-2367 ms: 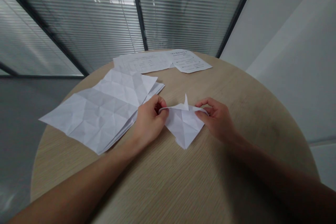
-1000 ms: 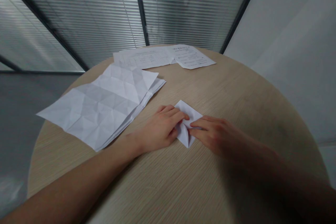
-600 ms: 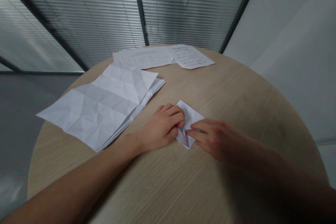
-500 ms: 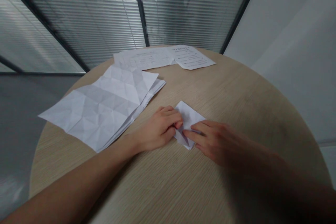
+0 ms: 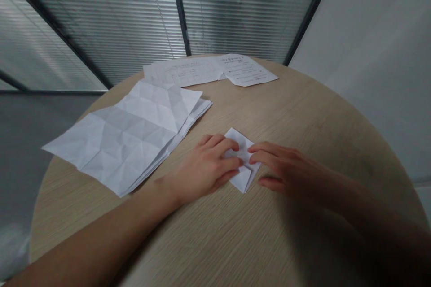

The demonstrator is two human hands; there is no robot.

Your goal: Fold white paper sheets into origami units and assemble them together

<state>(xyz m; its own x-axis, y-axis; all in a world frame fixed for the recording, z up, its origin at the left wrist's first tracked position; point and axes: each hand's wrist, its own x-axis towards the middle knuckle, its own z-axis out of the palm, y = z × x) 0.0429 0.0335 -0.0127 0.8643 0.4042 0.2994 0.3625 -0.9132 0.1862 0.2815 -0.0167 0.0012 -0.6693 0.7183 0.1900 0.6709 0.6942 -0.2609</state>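
A small folded white paper (image 5: 243, 178) lies flat on the round wooden table (image 5: 303, 112), shaped like a diamond. My left hand (image 5: 205, 168) rests on its left half with fingers stretched flat, pressing it down. My right hand (image 5: 286, 172) comes in from the right, fingers extended, their tips touching the paper's right side. Both hands cover much of the paper; only its far corner and near point show.
A stack of creased white sheets (image 5: 128, 132) lies spread to the left of my hands. Printed sheets (image 5: 212, 69) lie at the table's far edge. Behind the table are glass walls with blinds; a white wall stands to the right.
The paper went from being held up between both hands to lying flattened on the table. My fingers have slid over it, and the right hand has now shifted slightly right.
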